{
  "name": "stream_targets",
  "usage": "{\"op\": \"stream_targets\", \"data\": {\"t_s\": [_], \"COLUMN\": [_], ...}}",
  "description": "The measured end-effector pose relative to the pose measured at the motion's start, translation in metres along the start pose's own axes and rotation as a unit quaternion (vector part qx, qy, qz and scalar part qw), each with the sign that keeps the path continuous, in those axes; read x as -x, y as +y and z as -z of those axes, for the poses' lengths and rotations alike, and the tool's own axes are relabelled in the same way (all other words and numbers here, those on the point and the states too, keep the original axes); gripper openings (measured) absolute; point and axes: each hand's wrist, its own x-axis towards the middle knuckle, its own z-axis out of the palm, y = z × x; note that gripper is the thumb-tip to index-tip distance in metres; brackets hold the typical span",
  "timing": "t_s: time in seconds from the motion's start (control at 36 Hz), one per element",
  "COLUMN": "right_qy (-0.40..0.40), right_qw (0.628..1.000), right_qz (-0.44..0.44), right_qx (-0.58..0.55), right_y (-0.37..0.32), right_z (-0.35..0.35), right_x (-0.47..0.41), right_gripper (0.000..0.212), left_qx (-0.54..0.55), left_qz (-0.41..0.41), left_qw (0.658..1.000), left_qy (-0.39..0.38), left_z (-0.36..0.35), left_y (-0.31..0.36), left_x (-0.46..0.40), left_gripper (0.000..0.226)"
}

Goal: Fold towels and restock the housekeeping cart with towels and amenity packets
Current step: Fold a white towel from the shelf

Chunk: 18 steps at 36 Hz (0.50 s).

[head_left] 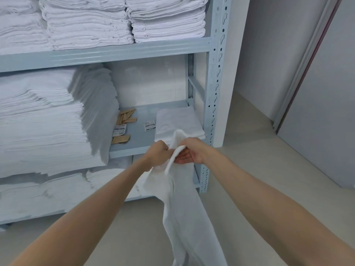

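Observation:
A long white towel (184, 208) hangs from both my hands in front of the grey metal shelf rack (213, 77). My left hand (157, 153) grips the towel's upper edge with curled fingers. Close beside it, my right hand (189, 150) pinches the same bunched edge, palm partly showing. The towel's lower end drops out of the frame at the bottom. On the middle shelf behind my hands lies a folded white towel (178, 121). Brown amenity packets (124, 120) and a white labelled packet (149, 125) lie on that shelf too.
Tall stacks of folded white linen (48, 120) fill the left of the middle shelf, with more stacks (107, 22) on the top shelf and the bottom one. A white wall and a sliding door (317, 112) stand to the right. Beige floor (249, 150) lies below.

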Motion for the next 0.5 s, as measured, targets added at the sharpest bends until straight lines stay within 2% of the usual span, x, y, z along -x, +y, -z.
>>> {"op": "stream_targets", "data": {"t_s": [0.11,0.25,0.39,0.5], "right_qy": [-0.04,-0.062,-0.038,-0.013], "right_qw": [0.999,0.998,0.994,0.993], "right_qz": [-0.013,-0.023,0.004,0.007], "right_qx": [-0.015,-0.019,-0.105,-0.117], "right_y": [-0.003,0.001,0.005,0.007], "right_z": [0.006,0.012,0.019,0.027], "right_x": [0.011,0.019,0.024,0.027], "right_gripper": [0.032,0.034,0.029,0.029], "left_qx": [-0.01,0.001,0.01,0.041], "left_qz": [-0.02,-0.007,-0.045,-0.049], "left_qw": [1.0,1.0,0.999,0.998], "left_qy": [0.009,0.022,0.022,-0.007], "left_z": [0.0,-0.001,-0.007,-0.011], "left_y": [0.014,0.031,0.044,0.048], "left_x": [-0.004,-0.01,-0.012,-0.015], "left_gripper": [0.063,0.054,0.057,0.058]}}
